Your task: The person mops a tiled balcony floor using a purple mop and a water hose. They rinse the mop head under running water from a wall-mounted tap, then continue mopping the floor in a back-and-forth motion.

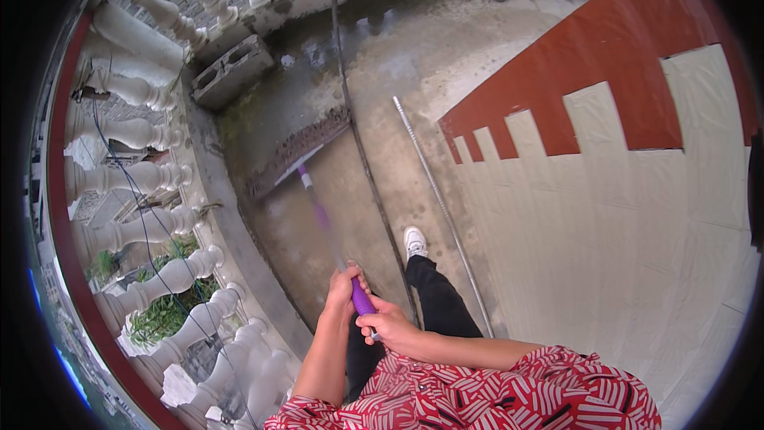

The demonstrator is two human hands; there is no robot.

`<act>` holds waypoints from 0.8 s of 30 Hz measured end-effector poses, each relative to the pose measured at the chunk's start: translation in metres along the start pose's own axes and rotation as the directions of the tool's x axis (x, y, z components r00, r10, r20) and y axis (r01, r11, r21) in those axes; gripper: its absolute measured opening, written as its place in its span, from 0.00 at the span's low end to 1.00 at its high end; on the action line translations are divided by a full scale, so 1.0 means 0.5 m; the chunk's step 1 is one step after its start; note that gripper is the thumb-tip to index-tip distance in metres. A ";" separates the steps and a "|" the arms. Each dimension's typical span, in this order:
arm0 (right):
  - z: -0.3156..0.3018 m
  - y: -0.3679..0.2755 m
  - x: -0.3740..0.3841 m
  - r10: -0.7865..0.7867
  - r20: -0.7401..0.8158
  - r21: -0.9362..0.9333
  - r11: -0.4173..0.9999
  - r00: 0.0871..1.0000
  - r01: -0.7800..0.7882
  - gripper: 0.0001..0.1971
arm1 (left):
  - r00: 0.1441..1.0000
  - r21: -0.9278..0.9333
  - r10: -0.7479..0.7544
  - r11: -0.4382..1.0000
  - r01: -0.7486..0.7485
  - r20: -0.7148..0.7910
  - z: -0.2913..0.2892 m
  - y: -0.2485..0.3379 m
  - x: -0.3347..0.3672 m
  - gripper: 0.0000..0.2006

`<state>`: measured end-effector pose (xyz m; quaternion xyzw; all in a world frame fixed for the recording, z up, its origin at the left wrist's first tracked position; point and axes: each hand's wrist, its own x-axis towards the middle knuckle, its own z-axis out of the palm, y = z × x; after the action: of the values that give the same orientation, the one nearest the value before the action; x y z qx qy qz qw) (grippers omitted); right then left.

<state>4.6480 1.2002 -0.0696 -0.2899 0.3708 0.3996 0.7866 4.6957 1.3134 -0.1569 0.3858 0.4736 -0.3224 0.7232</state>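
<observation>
Gripping a mop (pixel 321 216) with both hands, out over the stained concrete floor (pixel 434 80). Fitted with a purple grip (pixel 362 300) at the near end, a thin grey shaft (pixel 340 255) beyond it, then a purple stretch, a white collar and a purple joint at the head (pixel 298 146). Made long and slim at that far end, with a pale straight bar and a shaggy grey-brown fringe along its far side. Blurred somewhat along the middle of the shaft.

Points away from the body, up the view and slightly leftward. Crosses that line at the head, with the bar slanting from lower left to upper right. Reaches at the right end to the dark hose (pixel 341 48), touching or just beside it, hard to tell which; comes at the left end near the curb (pixel 229 211) below the white balusters (pixel 155 179).

Starts within the hands and stretches ahead of them, with the head well apart from both. Wrapped by the left hand (pixel 345 287) at the grip's upper end, with fingers curled round; clasped lower, near the butt, by the right hand (pixel 387 325). Lies left of the metal pole (pixel 438 191) and the white shoe (pixel 415 243).
</observation>
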 end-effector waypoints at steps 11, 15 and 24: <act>-0.021 -0.188 -0.034 -0.104 -0.035 -0.314 0.945 0.994 0.088 0.26 | 0.536 0.507 0.816 0.375 -0.776 0.215 0.151 0.159 -0.202 0.16; 0.001 -0.260 -0.044 -0.182 0.242 -0.396 0.878 0.953 0.269 0.24 | 0.309 0.165 0.869 0.264 -0.950 0.386 0.271 0.292 -0.433 0.06; 0.110 -0.351 -0.009 -0.376 0.319 -0.528 0.692 0.870 0.493 0.21 | -0.457 -0.368 0.008 0.605 -0.706 0.889 0.386 0.446 -0.732 0.10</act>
<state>4.8137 1.1499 -0.0072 -0.5618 0.0721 0.3219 0.7587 4.8395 1.2941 0.2903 0.2803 -0.5512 -0.2780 0.7351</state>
